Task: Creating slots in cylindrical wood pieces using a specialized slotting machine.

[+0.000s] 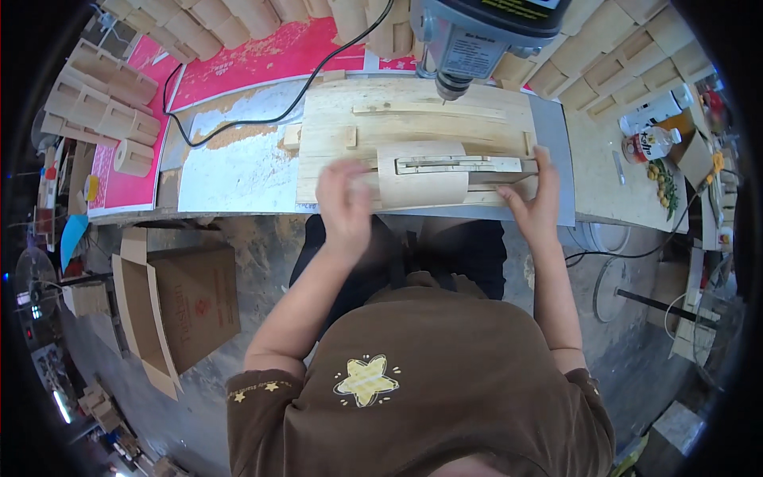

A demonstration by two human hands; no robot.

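A pale wooden cylinder (421,188) with a long slot lies sideways on a wooden board (330,111) at the front of the bench. A narrow wooden strip (497,164) runs along the slot and sticks out past the cylinder's right end. My right hand (540,203) grips the wooden piece at that end, thumb on the near side and fingers on the far side. Beside the cylinder's left end is my left hand (345,203), its fingers smeared by motion. Beyond the cylinder hangs a drill press (486,40), its chuck (453,83) over the board.
Wooden cylinders (99,103) stand stacked at the far left, with slotted ones (628,52) at the far right. A black cable (278,119) crosses the bench. Bottles (648,145) and a small leafy sprig (664,187) lie to the right. An open cardboard box (195,306) sits on the floor.
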